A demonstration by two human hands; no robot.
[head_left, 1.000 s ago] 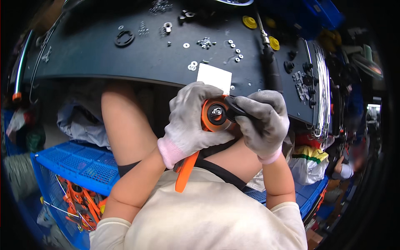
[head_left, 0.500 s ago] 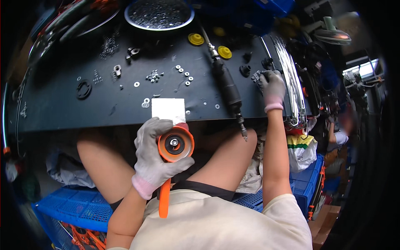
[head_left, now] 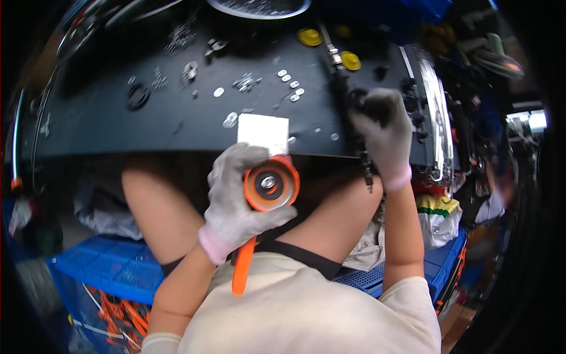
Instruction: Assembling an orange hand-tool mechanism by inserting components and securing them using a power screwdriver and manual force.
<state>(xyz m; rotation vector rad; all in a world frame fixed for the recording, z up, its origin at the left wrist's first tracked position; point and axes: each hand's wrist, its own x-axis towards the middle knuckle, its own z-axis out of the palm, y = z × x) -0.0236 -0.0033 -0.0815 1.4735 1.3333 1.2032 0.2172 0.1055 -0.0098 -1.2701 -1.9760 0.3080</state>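
Above my lap, my left hand (head_left: 230,197), in a grey glove, is closed around an orange round housing (head_left: 293,183). A black ring and a metal stud show inside its cup; an orange handle (head_left: 240,274) extends below the hand. My right hand (head_left: 392,133), also gloved, is blurred over the table's right side. Its fingers are closed on a dark round part (head_left: 358,99), whose exact kind I cannot make out. Beneath that hand lies a black power driver (head_left: 339,85), partly hidden, its bit pointing toward my right knee. A white block (head_left: 263,132) sits at the table edge beyond the left hand.
On the dark table (head_left: 194,130) lie washers (head_left: 219,92), small nuts (head_left: 246,81), a black ring (head_left: 138,97) and yellow caps (head_left: 351,60). A bowl of small metal parts (head_left: 259,7) stands at the back. Metal rods (head_left: 435,112) line the right; blue crates (head_left: 112,271) flank me.
My right hand has moved left and nearer from the small black parts, now with a dark round part in its fingers. The left hand still holds the orange housing; the whole view has shifted.
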